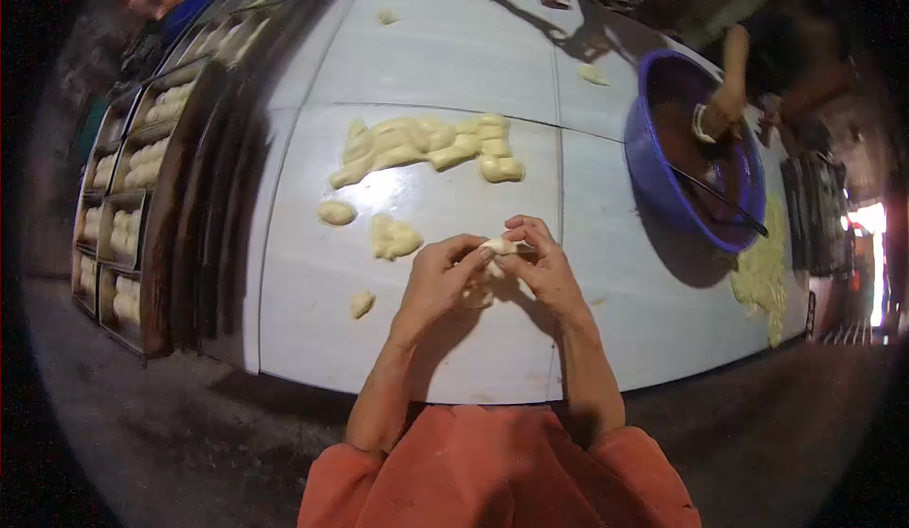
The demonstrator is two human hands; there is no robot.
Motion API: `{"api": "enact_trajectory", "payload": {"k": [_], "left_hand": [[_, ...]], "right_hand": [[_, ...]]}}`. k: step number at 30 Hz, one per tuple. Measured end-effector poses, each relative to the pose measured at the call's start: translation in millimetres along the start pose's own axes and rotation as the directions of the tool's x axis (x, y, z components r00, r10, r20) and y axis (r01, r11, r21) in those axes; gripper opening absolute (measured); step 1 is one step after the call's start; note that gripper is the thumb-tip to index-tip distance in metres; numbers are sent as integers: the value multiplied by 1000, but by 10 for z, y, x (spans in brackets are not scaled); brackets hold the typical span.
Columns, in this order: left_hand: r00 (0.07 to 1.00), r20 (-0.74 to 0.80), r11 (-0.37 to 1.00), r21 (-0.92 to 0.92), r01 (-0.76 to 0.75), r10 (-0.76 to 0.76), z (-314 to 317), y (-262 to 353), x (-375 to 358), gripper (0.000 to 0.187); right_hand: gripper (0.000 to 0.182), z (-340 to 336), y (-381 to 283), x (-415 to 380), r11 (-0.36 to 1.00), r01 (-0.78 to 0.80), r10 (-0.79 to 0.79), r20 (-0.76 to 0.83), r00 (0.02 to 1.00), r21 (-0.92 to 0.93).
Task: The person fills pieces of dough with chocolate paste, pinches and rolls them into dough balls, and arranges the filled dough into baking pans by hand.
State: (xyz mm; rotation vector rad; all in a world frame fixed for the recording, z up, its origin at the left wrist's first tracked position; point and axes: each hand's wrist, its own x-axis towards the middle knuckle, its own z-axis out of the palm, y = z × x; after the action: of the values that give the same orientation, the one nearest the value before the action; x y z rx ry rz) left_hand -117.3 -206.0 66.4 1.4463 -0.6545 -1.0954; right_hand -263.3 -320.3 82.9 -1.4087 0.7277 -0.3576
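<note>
Fingers of your left hand (pixel 443 265) and right hand (pixel 546 270) are drawn in narrow, thumbs leading, on a small, pale cream, dough-like piece (pixel 496 247). Its location is between the two hands, just above the near part of the white, smooth-panelled bench (pixel 625 339); whether its lower end touches the surface cannot be told, as your hands cover part of it. Judging by its rounded, sagging look, treat the piece as light, soft and easily dented, with no stiffness to hold a shape under load. Expect the skin to cling to dry fingers or, if oiled, to slip; which applies is not visible. Take hold at the thick outer sides with the flat of the thumbs and index fingers, and spread the pressure; a pinch at a thin edge may tear it. Apply the same grip to the pale, irregular dough lump (pixel 394 236) to the left of your hands. For the long, joined cluster of pale, rounded dough pieces (pixel 407 142) farther up the bench, support from beneath, since the joins may stretch. No brand, label or writing is legible on the bench, the round purple basin (pixel 648 182) or your orange-red garment (pixel 483 471).
</note>
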Motion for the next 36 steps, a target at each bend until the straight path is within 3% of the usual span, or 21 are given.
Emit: {"api": "enact_trajectory", "payload": {"k": [1, 3, 5, 6, 7, 9, 10, 11, 13, 15, 17, 19, 22, 24, 25, 27, 28, 29, 31, 33, 36], "left_hand": [[1000, 18, 1000, 10, -6, 6, 64, 4, -4, 29], [991, 118, 998, 40, 57, -61, 277, 76, 52, 35], [958, -129, 966, 79, -247, 255, 593, 138, 79, 53], [925, -110, 932, 61, -358, 363, 718, 210, 94, 54], [925, -87, 929, 54, -367, 371, 871, 223, 124, 54], [806, -64, 800, -103, -591, 588, 1203, 202, 142, 66], [789, -40, 790, 5, -613, 613, 1293, 96, 166, 80], [719, -130, 694, -194, -694, 682, 1469, -41, 245, 82], [709, -105, 671, -254, -697, 697, 1711, 23, 296, 89], [684, -19, 669, -185, -719, 730, 1823, -17, 368, 97], [792, 62, 793, -110, -600, 608, 1961, 69, 337, 102], [930, 233, 943, -242, -227, 284, 1910, -103, 292, 91], [963, 239, 986, -144, -89, 122, 1715, -2, 233, 69], [981, 189, 997, -69, -26, 39, 1575, -82, 274, 48], [982, 184, 997, -67, -29, 41, 1518, -79, 290, 48], [988, 148, 999, 13, -48, 46, 1434, -51, 301, 40], [991, 132, 1000, -2, -29, 29, 1418, -36, 292, 39], [992, 125, 1000, -3, -26, 27, 1408, -19, 290, 39], [991, 135, 1000, 23, 20, -23, 1374, 2, 283, 39], [989, 147, 999, 36, 25, -30, 1343, 30, 272, 39], [984, 159, 997, 33, 73, -77, 1355, 88, 280, 39]], "right_hand": [[21, -60, 80, -50, 991, 118, -121, -67, 990, -56], [23, -187, 242, -91, 990, 139, -137, -153, 979, 7], [26, -270, 240, -184, 985, 169, -167, -245, 955, -13], [31, -262, 251, -218, 974, 213, -224, -321, 920, -72], [32, -205, 112, -271, 960, 280, -251, -404, 880, 14], [33, -255, -72, -430, 818, 284, -140, -305, 942, 500], [28, -307, -69, -488, 791, 320, -200, -274, 941, 521], [28, -407, -115, -536, 788, 333, -209, -283, 936, 518], [20, -629, -276, -627, 679, 232, -105, -221, 970, 697], [18, -878, -292, -593, 676, 288, -162, -244, 956, 678], [21, -1224, -395, -546, 711, 301, -129, -303, 944, 636], [23, -1694, -652, -410, 863, 413, -252, -461, 851, 290], [24, -2505, -925, -101, 959, 229, -280, -431, 858, -166], [24, -2995, -808, 238, 891, -35, -161, -385, 909, -453], [24, -3072, -738, 346, 891, -30, -163, -381, 910, -453], [23, -3161, -642, 508, 500, -101, -135, -192, 972, -860], [28, -3153, -630, 572, 447, -155, 17, -165, 986, -881], [28, -3172, -551, 621, 446, -151, 20, -159, 987, -882], [27, -3247, -253, 717, 316, 22, 127, 65, 990, -948], [25, -3279, -215, 729, 413, 48, 110, 102, 989, -909], [21, -3157, -514, 581, 798, -168, 152, -77, 985, -579]]}}
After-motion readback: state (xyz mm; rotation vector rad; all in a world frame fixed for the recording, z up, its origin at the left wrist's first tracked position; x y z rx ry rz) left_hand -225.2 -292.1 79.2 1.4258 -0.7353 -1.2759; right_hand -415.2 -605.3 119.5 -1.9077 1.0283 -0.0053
